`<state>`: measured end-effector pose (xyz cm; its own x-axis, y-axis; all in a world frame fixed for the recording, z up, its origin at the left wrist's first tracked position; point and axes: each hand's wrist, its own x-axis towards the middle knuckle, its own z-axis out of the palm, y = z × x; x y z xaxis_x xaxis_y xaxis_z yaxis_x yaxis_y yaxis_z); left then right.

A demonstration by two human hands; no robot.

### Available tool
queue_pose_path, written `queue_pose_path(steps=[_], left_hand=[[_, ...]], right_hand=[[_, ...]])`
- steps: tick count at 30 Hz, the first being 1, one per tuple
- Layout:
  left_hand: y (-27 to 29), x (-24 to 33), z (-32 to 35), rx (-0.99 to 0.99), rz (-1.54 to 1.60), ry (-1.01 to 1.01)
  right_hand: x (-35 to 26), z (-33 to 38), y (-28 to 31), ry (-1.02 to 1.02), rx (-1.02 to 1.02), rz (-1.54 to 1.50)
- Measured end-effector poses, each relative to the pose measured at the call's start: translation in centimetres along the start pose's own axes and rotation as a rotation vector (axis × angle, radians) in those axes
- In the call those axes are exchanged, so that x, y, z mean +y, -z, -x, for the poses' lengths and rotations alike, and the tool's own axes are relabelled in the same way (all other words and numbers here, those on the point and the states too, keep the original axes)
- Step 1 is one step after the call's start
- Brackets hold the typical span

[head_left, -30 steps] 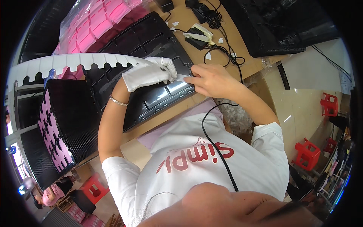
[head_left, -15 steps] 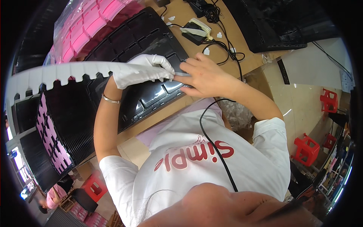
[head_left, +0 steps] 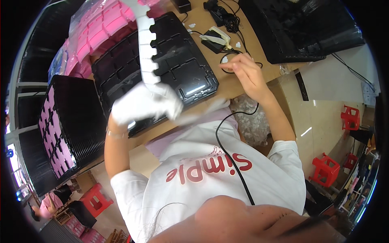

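Note:
My left hand (head_left: 148, 104), in a white glove and smeared by motion, grips a white notched strip (head_left: 146, 52). One length of the strip rises from the glove across the black moulded tray (head_left: 194, 73); a blurred white length trails to the right of the glove, by the table's front edge. My bare right hand (head_left: 249, 77) is raised over the table to the right of the tray, apart from the strip. Its fingers are bent and drawn together; whether anything small is between the tips cannot be made out.
Pink sheets in clear plastic (head_left: 105, 28) lie behind the tray. Stacked black trays (head_left: 77, 121) stand at left. Black cables (head_left: 233, 24), a small black device (head_left: 214, 40) and white scraps (head_left: 238, 44) lie on the table. A large black piece (head_left: 300, 32) sits at far right.
My hands have parted: the left moved nearer my body, the right moved away to the right. The strip, which stretched leftward, now points away from me over the tray.

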<state>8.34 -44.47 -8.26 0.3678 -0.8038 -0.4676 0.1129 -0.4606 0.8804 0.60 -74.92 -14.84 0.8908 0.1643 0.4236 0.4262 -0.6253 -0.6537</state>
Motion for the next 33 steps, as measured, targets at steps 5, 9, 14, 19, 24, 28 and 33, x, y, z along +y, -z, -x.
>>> queue_pose_path(steps=[5, 9, 14, 19, 24, 28, 33], left_hand=[[-3.0, -6.8, 9.9, 0.067, -0.026, -0.181], [-5.5, -10.2, 14.0, 0.502, 0.125, -0.049], [-6.6, -11.5, 13.3, 0.564, 0.026, -0.181], [-6.9, -10.3, 15.9, 0.577, -0.277, -0.094], [-5.7, -17.8, 17.5, 0.695, 0.473, -0.520], [-4.6, -17.6, 15.3, 1.143, 0.331, -0.469], [-3.0, -16.7, 15.7, 0.775, 0.336, -0.456]], right_hand=[[-1.3, -6.7, -2.5, 0.133, 0.041, -0.027], [-2.6, -18.5, -8.7, 0.454, 0.054, -0.061], [2.1, -33.0, -17.7, 0.615, 0.110, 0.168], [1.4, -39.0, -20.4, 0.395, -0.422, 0.351], [0.6, -41.3, -19.1, 0.102, -0.685, 0.195], [1.9, -40.5, -20.3, 0.398, -0.442, 0.280], [2.1, -39.1, -20.0, 0.451, -0.427, 0.223]])
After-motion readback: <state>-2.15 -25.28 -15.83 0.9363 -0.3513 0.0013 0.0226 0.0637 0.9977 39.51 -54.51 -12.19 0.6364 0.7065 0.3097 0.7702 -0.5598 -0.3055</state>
